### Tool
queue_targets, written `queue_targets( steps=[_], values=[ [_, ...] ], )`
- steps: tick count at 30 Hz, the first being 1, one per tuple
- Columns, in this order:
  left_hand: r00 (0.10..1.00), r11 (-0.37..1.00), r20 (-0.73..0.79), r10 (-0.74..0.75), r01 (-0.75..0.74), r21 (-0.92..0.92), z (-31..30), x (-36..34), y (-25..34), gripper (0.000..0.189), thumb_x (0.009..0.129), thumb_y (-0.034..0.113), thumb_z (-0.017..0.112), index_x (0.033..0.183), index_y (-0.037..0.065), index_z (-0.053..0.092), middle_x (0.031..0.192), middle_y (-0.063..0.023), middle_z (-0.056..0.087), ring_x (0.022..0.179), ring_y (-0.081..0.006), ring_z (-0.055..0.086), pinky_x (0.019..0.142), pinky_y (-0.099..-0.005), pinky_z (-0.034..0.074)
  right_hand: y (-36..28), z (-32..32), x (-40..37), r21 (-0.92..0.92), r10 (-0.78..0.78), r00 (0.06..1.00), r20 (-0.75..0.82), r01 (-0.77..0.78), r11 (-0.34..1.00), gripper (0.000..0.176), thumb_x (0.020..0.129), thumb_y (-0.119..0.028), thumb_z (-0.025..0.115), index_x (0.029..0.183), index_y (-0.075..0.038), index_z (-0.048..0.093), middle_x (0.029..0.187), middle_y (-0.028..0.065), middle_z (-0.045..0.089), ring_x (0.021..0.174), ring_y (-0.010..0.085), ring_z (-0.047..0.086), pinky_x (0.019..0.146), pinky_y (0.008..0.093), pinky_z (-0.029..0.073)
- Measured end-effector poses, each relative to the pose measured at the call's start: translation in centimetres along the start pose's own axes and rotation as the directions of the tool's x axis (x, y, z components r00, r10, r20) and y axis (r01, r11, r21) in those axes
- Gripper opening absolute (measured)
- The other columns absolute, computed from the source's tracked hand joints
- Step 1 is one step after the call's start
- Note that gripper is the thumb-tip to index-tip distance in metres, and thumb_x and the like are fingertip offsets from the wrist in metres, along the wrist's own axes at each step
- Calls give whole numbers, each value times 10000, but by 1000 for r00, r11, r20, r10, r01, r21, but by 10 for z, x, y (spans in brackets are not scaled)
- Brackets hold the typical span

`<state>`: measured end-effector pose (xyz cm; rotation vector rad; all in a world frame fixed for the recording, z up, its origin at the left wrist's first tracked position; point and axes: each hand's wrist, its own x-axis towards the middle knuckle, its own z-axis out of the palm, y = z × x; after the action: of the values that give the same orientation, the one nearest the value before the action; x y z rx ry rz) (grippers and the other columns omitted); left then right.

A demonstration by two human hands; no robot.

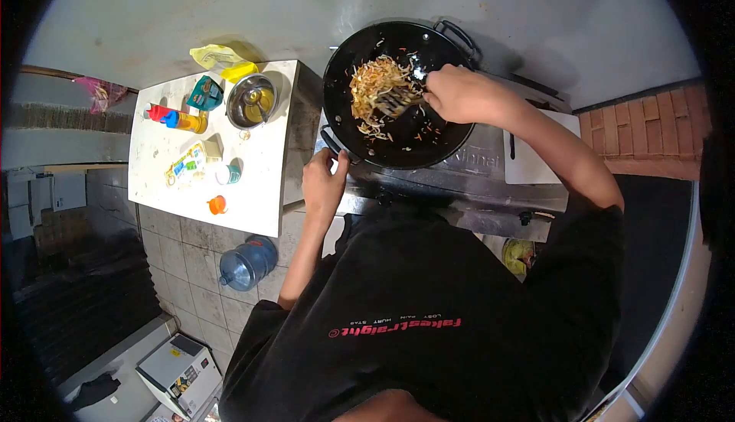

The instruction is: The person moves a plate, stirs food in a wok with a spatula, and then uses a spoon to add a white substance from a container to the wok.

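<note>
A black wok [429, 139] stands on the steel stove, holding shredded food [379, 78] that looks like noodles with bits of carrot. My left hand [325, 181] is closed on the wok's near-left handle [331, 142]. Over the wok's right side, my right hand [463, 97] grips a slotted spatula [394, 102], whose head is down in the food. My fingers cover most of its handle. The wok's other loop handle [457, 33] is free at the far right.
Left of the stove, a white table [256, 192] bears a steel bowl [252, 101], sauce bottles [184, 120], a green pouch [205, 93] and an orange cap [217, 205]. A white board [540, 154] lies right of the wok. A water jug [249, 263] is on the floor.
</note>
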<state>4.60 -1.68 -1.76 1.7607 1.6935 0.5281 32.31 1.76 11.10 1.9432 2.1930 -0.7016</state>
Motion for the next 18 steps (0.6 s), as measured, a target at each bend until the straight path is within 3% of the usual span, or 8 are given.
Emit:
queue_targets(
  steps=[4, 6, 9, 10, 13, 15, 17, 18],
  values=[
    [1000, 1000, 5, 9, -8, -25, 0, -1, -2, 377, 888, 328, 653, 799, -37, 630, 761, -228, 648, 705, -389, 646, 660, -454, 489, 5, -20, -14, -121, -55, 989, 134, 71, 990, 329, 922, -227, 572, 785, 63, 646, 749, 242, 662, 743, 394, 678, 670, 476, 540],
    [1000, 1000, 7, 1, -1, -27, 1, 0, 0, 376, 890, 324, 652, 792, -38, 624, 754, -227, 645, 696, -392, 641, 653, -457, 485, 1, -31, -8, -87, 98, 908, 407, -68, 994, 403, 949, -260, 545, 662, 23, 566, 562, 143, 576, 526, 290, 609, 518, 424, 481],
    [999, 999, -8, 33, -33, -33, 5, -3, -3, 380, 894, 317, 648, 773, -41, 609, 737, -226, 636, 686, -402, 631, 640, -460, 475, 10, -27, 14, 30, 58, 837, 545, -89, 996, 439, 975, -281, 509, 611, -35, 504, 477, 56, 462, 396, 195, 484, 427, 373, 398],
    [999, 998, -20, 44, -45, -36, 6, -4, -5, 382, 895, 315, 648, 766, -42, 603, 729, -227, 632, 683, -406, 628, 635, -462, 472, 11, -20, 19, 34, 59, 837, 544, -91, 995, 439, 975, -281, 509, 611, -35, 504, 477, 56, 462, 396, 195, 484, 427, 373, 398],
    [999, 998, -25, 48, -49, -28, 4, -6, 0, 382, 896, 312, 648, 764, -43, 600, 718, -229, 625, 676, -408, 624, 628, -464, 468, 2, 2, 30, 430, 22, 948, 317, -164, 888, 380, 993, -266, 470, 732, -22, 601, 485, 56, 476, 359, 183, 471, 418, 354, 419],
    [999, 999, -19, 30, -30, -17, 4, -6, -1, 379, 896, 311, 648, 768, -43, 603, 715, -231, 623, 672, -407, 623, 626, -465, 467, -4, -5, 24, 371, 67, 972, 224, -149, 917, 363, 991, -260, 468, 786, -1, 619, 507, 74, 509, 368, 197, 494, 426, 366, 437],
    [986, 989, -90, 142, -145, -33, 8, -5, -6, 379, 904, 290, 654, 811, -76, 628, 595, -175, 542, 512, -215, 469, 535, -390, 395, -4, -14, 22, 188, 89, 987, 135, -113, 976, 334, 971, -241, 478, 900, 34, 655, 610, 145, 618, 408, 253, 571, 460, 404, 484],
    [986, 990, -93, 136, -140, -34, 5, -6, -3, 379, 904, 290, 654, 811, -76, 628, 595, -175, 542, 512, -215, 469, 535, -390, 395, -3, -16, 19, 186, 84, 987, 138, -109, 977, 334, 971, -241, 478, 900, 34, 655, 610, 145, 618, 408, 253, 571, 460, 404, 484]
  ],
)
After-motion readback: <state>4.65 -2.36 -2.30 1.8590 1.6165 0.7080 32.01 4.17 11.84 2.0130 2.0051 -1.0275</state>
